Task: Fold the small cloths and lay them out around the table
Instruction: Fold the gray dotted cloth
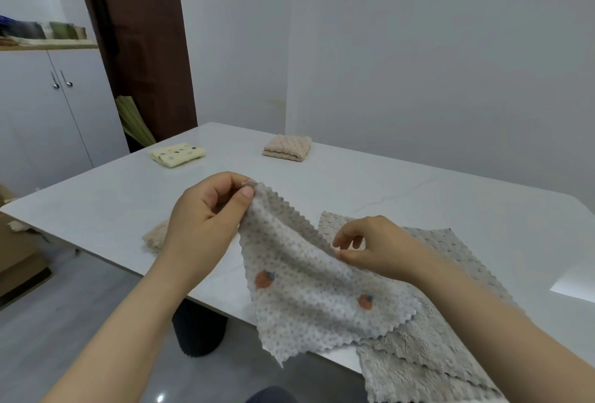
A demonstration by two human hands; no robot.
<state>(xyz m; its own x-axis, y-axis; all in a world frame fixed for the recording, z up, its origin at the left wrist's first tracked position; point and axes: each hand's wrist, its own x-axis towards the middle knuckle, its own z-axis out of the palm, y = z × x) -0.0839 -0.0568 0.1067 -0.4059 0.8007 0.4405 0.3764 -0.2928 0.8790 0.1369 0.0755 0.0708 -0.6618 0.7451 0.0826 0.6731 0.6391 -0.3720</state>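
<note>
I hold a white dotted cloth (309, 293) with orange fruit marks above the near edge of the white table (402, 187). My left hand (206, 219) pinches its top corner between thumb and fingers. My right hand (376, 249) pinches the cloth's upper edge further right. The cloth hangs down loosely, unfolded. Under it lie several grey fluffy cloths (431, 351), spread flat and overhanging the table edge. A folded yellow spotted cloth (177, 153) and a folded beige cloth (287, 147) rest at the far side. Another beige cloth (156, 237) lies partly hidden behind my left wrist.
A dark ribbed table pedestal (199, 330) stands below the near edge. White cupboards (48, 113) line the left wall, with a brown door (141, 42) beside them. A cardboard box (16, 257) sits on the floor at the left.
</note>
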